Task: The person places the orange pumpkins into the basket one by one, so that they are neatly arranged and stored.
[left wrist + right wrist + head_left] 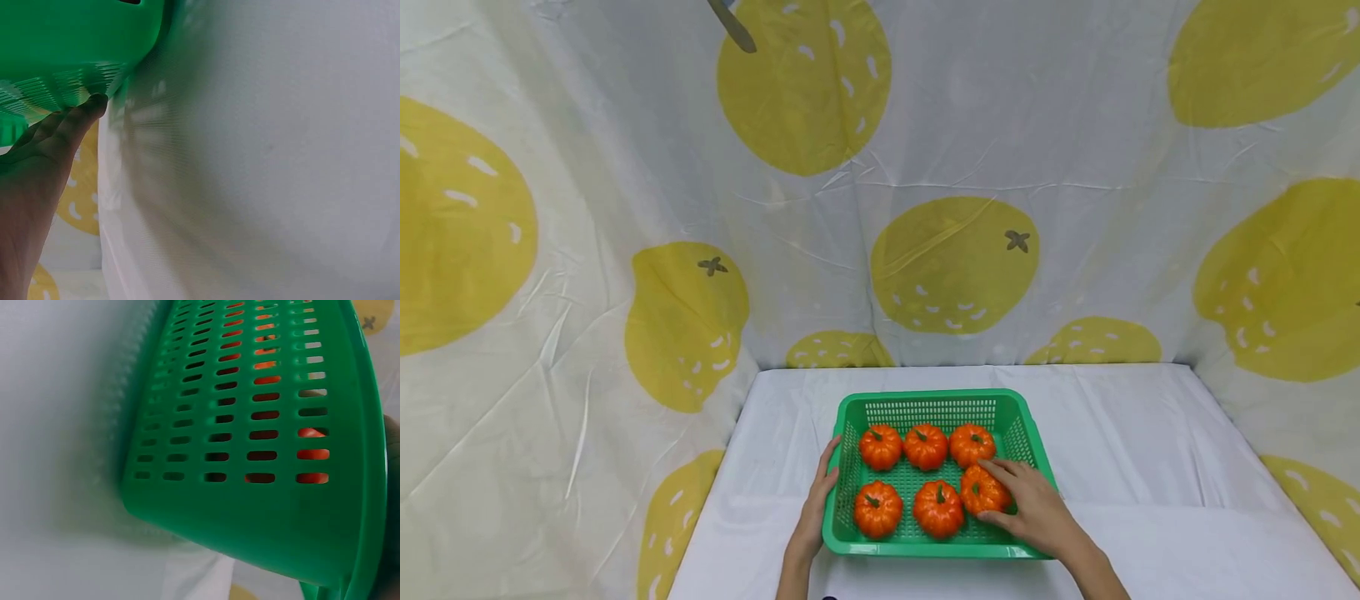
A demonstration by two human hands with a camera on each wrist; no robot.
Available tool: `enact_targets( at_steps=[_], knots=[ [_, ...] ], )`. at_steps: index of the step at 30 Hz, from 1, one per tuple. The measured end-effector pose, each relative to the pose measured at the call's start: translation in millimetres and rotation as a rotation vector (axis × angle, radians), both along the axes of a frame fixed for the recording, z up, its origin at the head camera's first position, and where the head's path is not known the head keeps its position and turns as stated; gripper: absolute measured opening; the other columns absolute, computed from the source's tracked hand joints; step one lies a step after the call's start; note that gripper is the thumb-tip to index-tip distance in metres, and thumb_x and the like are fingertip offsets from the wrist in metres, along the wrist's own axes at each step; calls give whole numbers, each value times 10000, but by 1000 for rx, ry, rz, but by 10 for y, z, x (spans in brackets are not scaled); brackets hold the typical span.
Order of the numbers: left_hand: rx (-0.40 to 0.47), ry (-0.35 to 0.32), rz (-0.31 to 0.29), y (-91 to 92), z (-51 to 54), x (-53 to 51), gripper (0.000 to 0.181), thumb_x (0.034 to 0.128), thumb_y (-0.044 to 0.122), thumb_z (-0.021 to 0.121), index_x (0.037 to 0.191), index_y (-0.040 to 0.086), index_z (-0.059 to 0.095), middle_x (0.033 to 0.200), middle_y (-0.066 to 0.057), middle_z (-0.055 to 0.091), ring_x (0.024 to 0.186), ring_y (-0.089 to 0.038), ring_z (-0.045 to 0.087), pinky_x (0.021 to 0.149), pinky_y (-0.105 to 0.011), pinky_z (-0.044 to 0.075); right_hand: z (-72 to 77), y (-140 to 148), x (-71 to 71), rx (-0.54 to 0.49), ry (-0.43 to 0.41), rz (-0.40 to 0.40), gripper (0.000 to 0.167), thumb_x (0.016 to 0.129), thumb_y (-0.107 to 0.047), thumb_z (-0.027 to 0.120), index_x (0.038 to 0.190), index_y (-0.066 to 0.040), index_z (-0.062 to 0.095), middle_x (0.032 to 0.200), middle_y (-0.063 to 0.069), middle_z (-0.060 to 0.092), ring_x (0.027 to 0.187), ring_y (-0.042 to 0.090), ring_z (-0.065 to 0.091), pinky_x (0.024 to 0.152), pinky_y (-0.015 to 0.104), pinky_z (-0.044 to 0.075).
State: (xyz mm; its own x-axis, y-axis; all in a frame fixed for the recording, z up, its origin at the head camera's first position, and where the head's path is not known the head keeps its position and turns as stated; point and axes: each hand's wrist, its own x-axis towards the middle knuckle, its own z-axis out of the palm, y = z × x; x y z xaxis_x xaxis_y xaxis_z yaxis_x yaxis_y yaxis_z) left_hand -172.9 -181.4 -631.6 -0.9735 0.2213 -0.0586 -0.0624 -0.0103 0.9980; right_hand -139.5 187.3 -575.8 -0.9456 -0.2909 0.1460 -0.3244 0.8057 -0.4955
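A green plastic basket (pixel 925 550) with slotted walls holds several small orange pumpkins. Three of them, including a back-left pumpkin (pixel 881 447), line the far side. Nearer lie a front-left pumpkin (pixel 878 509) and a front-middle pumpkin (pixel 938 509). My right hand (pixel 1037 508) reaches over the right rim and grips the front-right pumpkin (pixel 981 490), thumb on its near side and fingers on its far side. Against the basket's left wall, my left hand (pixel 811 512) rests with fairly straight fingers, also seen in the left wrist view. The right wrist view mostly shows the basket's outer wall (pixel 250 512).
The basket stands on a table under a white cloth (pixel 1135 450). Behind and at both sides hangs a white curtain (pixel 805 275) printed with large yellow fruit.
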Motion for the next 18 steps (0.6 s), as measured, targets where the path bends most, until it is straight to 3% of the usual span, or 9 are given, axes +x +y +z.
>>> enact_targets(
  at_steps=[9,18],
  knots=[
    [9,2,-3,11,6,-1,538,1122,439,260,1650,395,168,1764,-40,21,1622,-382,8,1246,-702,16,37,-44,-31,-9,-111,-15,788,758,-444,893,1407,-80,634,1281,113,661,1136,314,657,964,557,552],
    [12,3,-6,-5,-1,-1,536,1124,434,259,1651,390,169,1764,-41,14,1621,-381,-4,1246,-700,6,6,-166,-35,-169,-204,-59,774,698,-290,947,1355,-4,655,1285,176,653,1155,347,642,1005,579,525]
  ],
)
